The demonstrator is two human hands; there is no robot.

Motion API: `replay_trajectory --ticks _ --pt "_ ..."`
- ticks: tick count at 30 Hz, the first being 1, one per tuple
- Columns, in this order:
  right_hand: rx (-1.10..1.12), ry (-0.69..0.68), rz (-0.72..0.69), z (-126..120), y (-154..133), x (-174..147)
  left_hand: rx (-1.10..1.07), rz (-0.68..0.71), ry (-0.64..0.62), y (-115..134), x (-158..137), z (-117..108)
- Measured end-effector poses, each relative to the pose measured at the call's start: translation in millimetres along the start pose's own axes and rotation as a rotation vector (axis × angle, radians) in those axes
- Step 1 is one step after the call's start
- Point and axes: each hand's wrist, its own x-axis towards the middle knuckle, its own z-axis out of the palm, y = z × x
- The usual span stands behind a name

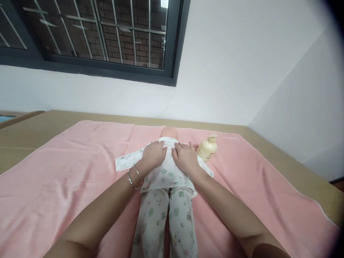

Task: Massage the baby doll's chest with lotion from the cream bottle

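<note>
A baby doll (169, 133) in a white printed top (172, 179) and matching trousers (154, 209) lies stretched out, its bald head away from me. No face shows on it. My left hand (154, 154) rests flat on the left side of the doll's upper body, fingers extended. On the other side, my right hand (186, 157) lies flat on the top too, its thumb somewhat apart. A gap of printed cloth shows between the two hands. Both sleeves spread outward, the right one partly behind my hand and forearm.
Beyond my right hand, a pale yellow pump bottle (208, 147) stands close to the doll's sleeve. Under everything is a creased pink blanket (107, 154) over a tan surface (274, 163). A white wall (215, 71) and a dark-framed barred window (172, 68) rise behind.
</note>
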Motion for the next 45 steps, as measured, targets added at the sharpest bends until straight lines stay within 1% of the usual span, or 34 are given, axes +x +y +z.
replay_trajectory --ticks 5,7,9,12,15,17,19,21,23,26,27,29,31,32,35,39,42,45 --pt "-0.015 -0.103 -0.053 -22 -7 -7 -0.010 0.072 -0.191 -1 -9 -28" --pt "-0.008 -0.142 -0.069 -30 -7 -9 -0.046 0.089 -0.217 -1 -10 -32" --pt "0.014 -0.167 -0.057 -36 -5 -8 -0.092 0.098 -0.177 -2 -7 -30" --pt "0.073 -0.159 -0.020 -34 -1 -4 -0.166 0.099 -0.074 -4 1 -14" --pt "0.139 -0.142 0.003 -18 8 5 -0.247 0.108 0.029 -9 10 6" --pt "0.171 -0.154 0.053 -6 15 10 -0.286 0.110 0.072 -14 15 16" --pt "0.189 -0.182 0.112 4 23 14 -0.285 0.098 0.089 -18 18 23" --pt "0.189 -0.208 0.134 8 27 16 -0.256 0.080 0.084 -20 19 27" --pt "0.169 -0.204 0.122 8 26 16 -0.210 0.066 0.065 -17 17 27" --pt "0.119 -0.172 0.069 2 13 9 -0.104 0.047 0.055 -6 8 20" --pt "0.102 -0.159 0.045 -1 6 5 -0.059 0.061 0.057 0 4 16" --pt "0.070 -0.129 -0.011 -8 -7 -3 0.023 0.140 0.056 11 -5 7" --pt "0.047 -0.107 -0.061 -15 -17 -10 0.073 0.218 0.044 19 -11 -1" --pt "0.043 -0.103 -0.076 -18 -20 -12 0.085 0.229 0.036 21 -13 -4" --pt "0.063 -0.109 -0.044 -21 -17 -12 0.072 0.160 0.049 18 -10 -6" --pt "0.136 -0.119 0.067 -7 2 1 -0.057 0.056 0.100 3 2 9" --pt "0.213 -0.156 0.119 8 16 10 -0.151 -0.005 0.068 -9 12 23" --pt "0.245 -0.203 0.154 18 23 16 -0.175 -0.032 0.006 -15 17 31"
